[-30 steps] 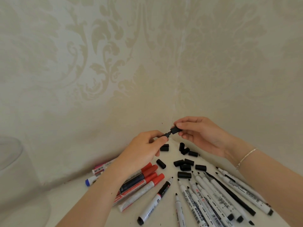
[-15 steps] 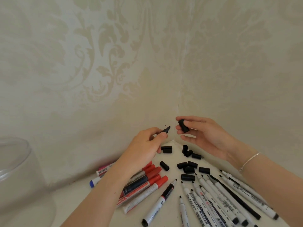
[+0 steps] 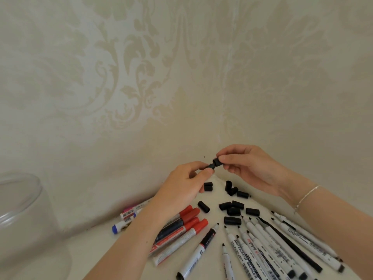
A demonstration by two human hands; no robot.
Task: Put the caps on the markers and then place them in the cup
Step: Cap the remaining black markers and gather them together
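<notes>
My left hand [image 3: 181,184] grips a marker whose black tip end [image 3: 210,165] sticks out past my fingers; the rest of its body is hidden in my palm. My right hand [image 3: 248,168] pinches a black cap [image 3: 217,162] that meets the tip. Several loose black caps [image 3: 232,211] lie on the white table below my hands. Several uncapped white markers [image 3: 260,249] fan out at the lower right. Red-capped markers [image 3: 181,225] lie under my left forearm. The clear cup [image 3: 22,215] stands at the far left.
A blue-capped marker [image 3: 119,227] and a pink-labelled one [image 3: 131,210] lie by the wall, left of my arm. Patterned wallpaper forms a corner just behind my hands. The white table [image 3: 90,255] runs between the cup and the markers.
Half a second ago the cap was held apart from the marker tip. My right hand has brought it back against the tip. The view has shifted slightly.
</notes>
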